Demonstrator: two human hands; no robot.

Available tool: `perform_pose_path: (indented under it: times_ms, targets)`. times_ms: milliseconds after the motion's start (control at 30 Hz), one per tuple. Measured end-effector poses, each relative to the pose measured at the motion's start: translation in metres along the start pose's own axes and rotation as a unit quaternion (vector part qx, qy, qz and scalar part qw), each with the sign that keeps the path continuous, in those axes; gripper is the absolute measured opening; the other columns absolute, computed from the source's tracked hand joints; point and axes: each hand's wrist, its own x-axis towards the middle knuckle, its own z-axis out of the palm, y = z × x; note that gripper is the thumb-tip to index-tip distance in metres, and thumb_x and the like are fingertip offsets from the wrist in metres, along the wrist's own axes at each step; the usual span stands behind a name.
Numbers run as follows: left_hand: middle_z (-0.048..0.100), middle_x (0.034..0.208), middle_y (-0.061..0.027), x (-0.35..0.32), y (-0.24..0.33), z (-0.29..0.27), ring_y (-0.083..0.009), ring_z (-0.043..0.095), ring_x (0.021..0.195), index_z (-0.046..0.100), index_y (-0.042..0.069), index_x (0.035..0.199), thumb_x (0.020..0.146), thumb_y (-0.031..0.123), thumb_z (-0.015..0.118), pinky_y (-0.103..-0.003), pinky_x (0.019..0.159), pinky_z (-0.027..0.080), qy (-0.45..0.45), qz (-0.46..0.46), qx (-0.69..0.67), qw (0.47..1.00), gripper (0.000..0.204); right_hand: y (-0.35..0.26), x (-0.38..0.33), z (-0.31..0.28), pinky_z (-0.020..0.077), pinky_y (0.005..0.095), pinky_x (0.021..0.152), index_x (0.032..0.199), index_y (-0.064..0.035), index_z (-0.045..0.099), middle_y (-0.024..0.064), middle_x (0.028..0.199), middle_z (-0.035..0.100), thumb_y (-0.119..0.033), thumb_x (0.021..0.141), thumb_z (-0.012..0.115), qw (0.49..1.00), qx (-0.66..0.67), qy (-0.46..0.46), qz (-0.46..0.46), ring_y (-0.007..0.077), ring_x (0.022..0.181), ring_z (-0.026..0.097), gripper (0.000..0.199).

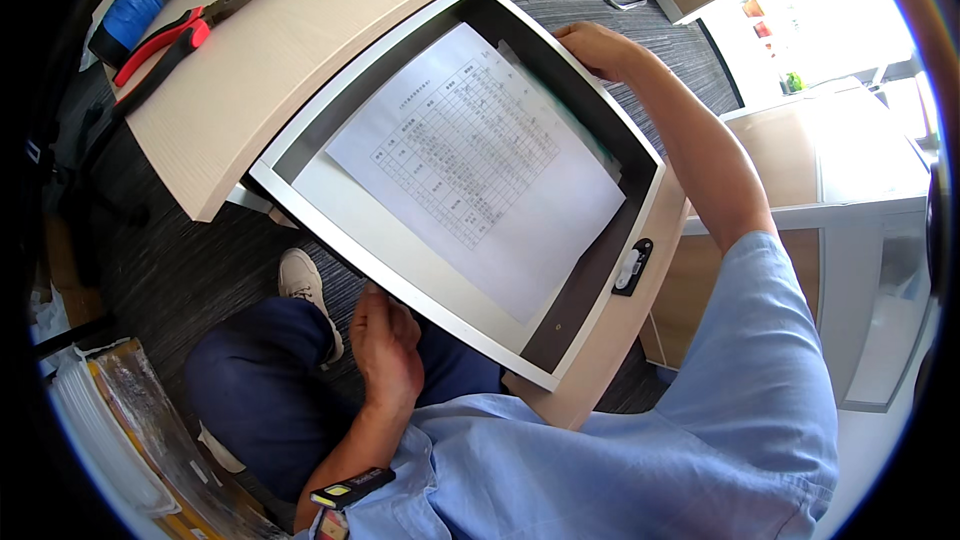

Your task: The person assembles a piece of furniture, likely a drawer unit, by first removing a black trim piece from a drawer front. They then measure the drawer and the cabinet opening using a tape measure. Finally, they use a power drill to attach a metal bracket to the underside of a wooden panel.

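A drawer [335,258] with white metal sides and a pale wood front sits tilted in front of me, against the desk edge. Inside lies a white sheet with a printed table [470,150], over other papers. My left hand [386,350] has its fingers curled at the underside of the drawer's left side rail. Around the opposite side is my right hand [597,50], its fingertips partly hidden behind the rail. On the drawer front sits a black and white lock fitting [632,267]. Whether the drawer still rests on its slides cannot be seen.
Red and black pliers [190,30] lie on the wooden desktop [270,60] beside a dark tool with a blue band [130,22]. A plastic-wrapped stack [150,430] stands at lower left. My bent knee is below the drawer. White cabinets [850,170] stand at right.
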Motion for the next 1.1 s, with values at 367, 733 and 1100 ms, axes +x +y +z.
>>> perform_pose_path:
  times_ms: [367, 733, 1100]
  targets:
    - [0.033, 0.055, 0.0079, -0.001, 0.001, 0.003, -0.002, 0.026, 0.045, 0.05, 0.015, 0.076, 0.103, 0.022, 0.044, -0.019, 0.04, 0.022, 0.008, -0.002, -0.004, 1.0, 0.028, -0.016, 0.013, -0.005, 0.0572, 0.0274, 0.068, 0.104, 0.0016, 0.07, 0.012, 0.097, 0.07, -0.016, 0.085, 0.068, 0.999, 0.026, -0.022, 0.022, 0.0155, 0.077, 0.069, 0.025]
    - [0.034, 0.054, 0.0086, -0.001, 0.0, 0.002, -0.0015, 0.027, 0.044, 0.052, 0.015, 0.079, 0.103, 0.023, 0.045, -0.019, 0.039, 0.022, 0.004, -0.002, 0.008, 1.0, 0.026, -0.025, 0.002, 0.002, 0.0533, 0.0218, 0.059, 0.099, 0.0011, 0.072, 0.0081, 0.087, 0.068, -0.019, 0.088, 0.065, 0.998, -0.051, 0.023, 0.022, 0.0098, 0.068, 0.064, 0.024]
    - [0.033, 0.052, 0.0079, 0.0, -0.001, 0.006, -0.0019, 0.024, 0.04, 0.05, 0.014, 0.077, 0.105, 0.026, 0.042, -0.02, 0.036, 0.019, 0.028, 0.005, 0.0, 1.0, 0.031, -0.011, -0.002, 0.0, 0.0419, 0.0203, 0.047, 0.11, 0.0012, 0.07, 0.0047, 0.083, 0.067, -0.017, 0.088, 0.065, 0.999, -0.04, 0.027, 0.011, 0.0055, 0.056, 0.056, 0.03]
